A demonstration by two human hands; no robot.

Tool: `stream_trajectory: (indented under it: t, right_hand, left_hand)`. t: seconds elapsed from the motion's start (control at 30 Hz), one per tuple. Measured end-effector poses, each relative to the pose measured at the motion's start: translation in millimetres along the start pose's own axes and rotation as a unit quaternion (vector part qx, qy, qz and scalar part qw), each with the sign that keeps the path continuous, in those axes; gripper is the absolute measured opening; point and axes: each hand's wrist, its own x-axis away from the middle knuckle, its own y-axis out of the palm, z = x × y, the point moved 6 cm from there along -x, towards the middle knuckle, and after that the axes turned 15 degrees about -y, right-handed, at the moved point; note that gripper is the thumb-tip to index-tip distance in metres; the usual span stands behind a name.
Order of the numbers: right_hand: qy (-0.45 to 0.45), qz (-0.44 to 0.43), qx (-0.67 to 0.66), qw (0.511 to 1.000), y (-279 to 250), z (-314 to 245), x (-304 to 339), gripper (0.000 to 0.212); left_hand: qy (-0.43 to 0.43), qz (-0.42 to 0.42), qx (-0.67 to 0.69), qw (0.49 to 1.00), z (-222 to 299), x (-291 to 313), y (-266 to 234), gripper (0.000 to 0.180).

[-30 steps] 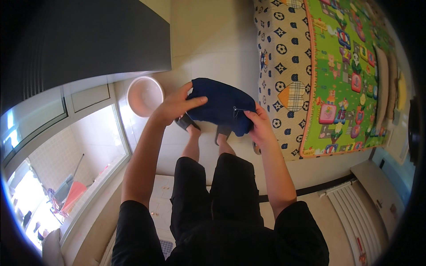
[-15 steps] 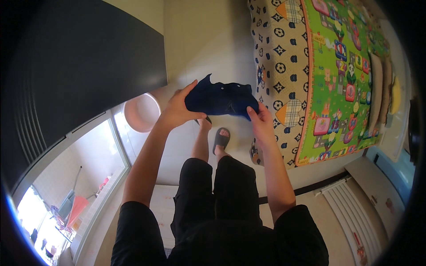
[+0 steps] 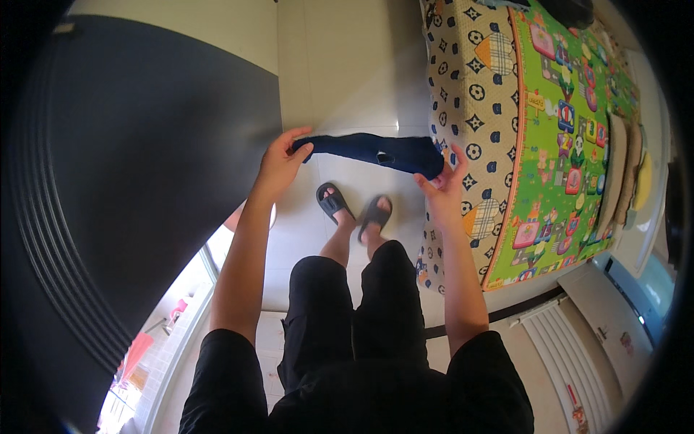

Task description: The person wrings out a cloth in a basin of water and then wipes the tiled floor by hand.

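A dark blue piece of clothing (image 3: 354, 147) stretches between my two hands in a narrow, folded band. A small light patch shows near its middle; its exact kind I cannot make out. My left hand (image 3: 280, 163) pinches the left end between thumb and fingers. At the other end, the thumb and fingers of my right hand (image 3: 444, 186) hold the wider, hanging part, with some fingers raised. The cloth is in the air above the floor, over my feet in dark slippers (image 3: 336, 204).
To the left stands a large dark grey door (image 3: 166, 137), with a bright doorway below it. A pink basin (image 3: 234, 217) is partly hidden by my left forearm. On the right is a bed with a patterned cover (image 3: 473, 112) and a green play mat (image 3: 553, 173). A white radiator (image 3: 567, 354) is at lower right.
The cloth has gone from a broad, drooping shape to a longer, narrower band, and my hands are farther apart. My feet have shifted, and the door fills more of the left side.
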Motion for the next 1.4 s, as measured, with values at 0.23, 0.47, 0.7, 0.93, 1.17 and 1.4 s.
stream_trajectory:
  t: [0.23, 0.47, 0.7, 0.93, 1.17, 1.4]
  right_hand:
    - [-0.158, -0.203, 0.427, 0.867, 9, -17, -84, 0.051]
    - [-0.166, -0.174, 0.390, 0.889, -1, -13, -194, 0.033]
    - [-0.273, -0.236, 0.354, 0.863, 11, -11, -297, 0.027]
    - [-0.212, -0.269, 0.336, 0.877, 32, 23, -373, 0.022]
    - [-0.138, -0.270, 0.342, 0.889, 52, 65, -414, 0.019]
    - [0.002, -0.352, 0.320, 0.880, 72, 152, -459, 0.021]
  left_hand:
    - [0.183, 0.051, -0.257, 0.947, 78, -11, 17, 0.037]
    - [0.182, 0.197, -0.255, 0.929, 126, -57, 8, 0.021]
    - [0.273, 0.199, -0.291, 0.895, 183, -114, 9, 0.020]
    - [0.230, 0.193, -0.290, 0.909, 210, -183, -6, 0.025]
    - [0.163, 0.131, -0.227, 0.951, 215, -250, -17, 0.024]
    - [0.131, 0.090, -0.249, 0.955, 203, -347, -16, 0.023]
